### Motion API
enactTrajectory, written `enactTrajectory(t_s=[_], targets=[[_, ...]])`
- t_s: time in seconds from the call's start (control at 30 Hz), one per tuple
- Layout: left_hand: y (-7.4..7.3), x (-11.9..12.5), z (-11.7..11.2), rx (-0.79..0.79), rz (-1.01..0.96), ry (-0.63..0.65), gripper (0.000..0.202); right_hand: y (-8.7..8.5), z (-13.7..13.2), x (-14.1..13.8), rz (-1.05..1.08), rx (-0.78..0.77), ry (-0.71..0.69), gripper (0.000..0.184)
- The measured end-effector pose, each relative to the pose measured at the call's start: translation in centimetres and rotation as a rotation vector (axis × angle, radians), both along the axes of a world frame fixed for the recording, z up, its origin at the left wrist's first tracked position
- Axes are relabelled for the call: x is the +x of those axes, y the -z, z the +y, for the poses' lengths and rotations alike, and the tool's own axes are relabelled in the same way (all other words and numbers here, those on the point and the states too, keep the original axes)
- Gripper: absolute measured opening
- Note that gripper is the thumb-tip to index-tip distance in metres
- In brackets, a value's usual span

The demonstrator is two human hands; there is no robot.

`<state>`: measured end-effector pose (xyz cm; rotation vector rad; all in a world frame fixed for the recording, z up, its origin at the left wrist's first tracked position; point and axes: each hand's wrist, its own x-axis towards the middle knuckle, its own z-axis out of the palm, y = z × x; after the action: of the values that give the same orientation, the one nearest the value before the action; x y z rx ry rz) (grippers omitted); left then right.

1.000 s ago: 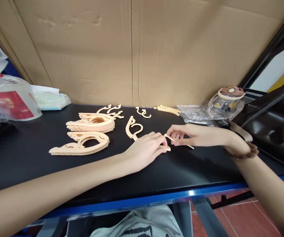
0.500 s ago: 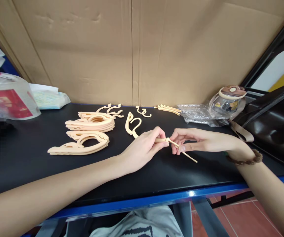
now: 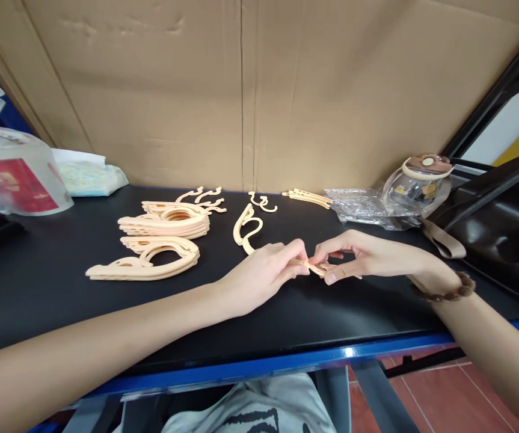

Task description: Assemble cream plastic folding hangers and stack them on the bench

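Observation:
My left hand (image 3: 266,272) pinches the stem of a cream plastic hook piece (image 3: 246,227), whose curved end sticks up behind my fingers. My right hand (image 3: 362,255) pinches a thin cream arm piece (image 3: 317,269) and presses its end against the hook piece's stem, fingertip to fingertip with the left hand. Both hands hover just over the black tabletop (image 3: 61,300). To the left lie stacks of folded cream hangers (image 3: 164,221), (image 3: 144,261).
Loose hooks (image 3: 263,204) and arm pieces (image 3: 307,198) lie near the cardboard wall (image 3: 241,90). A clear bag (image 3: 361,207), a small jar (image 3: 417,183) and a dark leather bag (image 3: 507,228) sit right. Plastic bags (image 3: 11,180) and a tissue pack (image 3: 88,174) sit left.
My right hand turned the thin arm piece and brought its end up to the hook piece in my left hand; the hook end lifted and shifted slightly right.

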<state>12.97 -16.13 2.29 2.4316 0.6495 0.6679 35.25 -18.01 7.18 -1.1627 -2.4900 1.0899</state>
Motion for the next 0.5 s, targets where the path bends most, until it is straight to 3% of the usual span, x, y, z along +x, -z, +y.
enactTrajectory(t_s=[0.23,0.37,0.5], targets=[[0.23,0.41,0.31,-0.141,0.017,-0.017,0.014,0.21,0.14,0.03,-0.034,0.065,0.017,0.034],[0.44,0.52,0.40,-0.120,0.037,-0.038,0.016,0.28,0.16,0.06,-0.098,0.162,-0.010,0.032],[0.57,0.44,0.27,0.006,0.065,-0.024,0.007,-0.07,0.15,0.56,-0.161,0.268,-0.047,0.028]])
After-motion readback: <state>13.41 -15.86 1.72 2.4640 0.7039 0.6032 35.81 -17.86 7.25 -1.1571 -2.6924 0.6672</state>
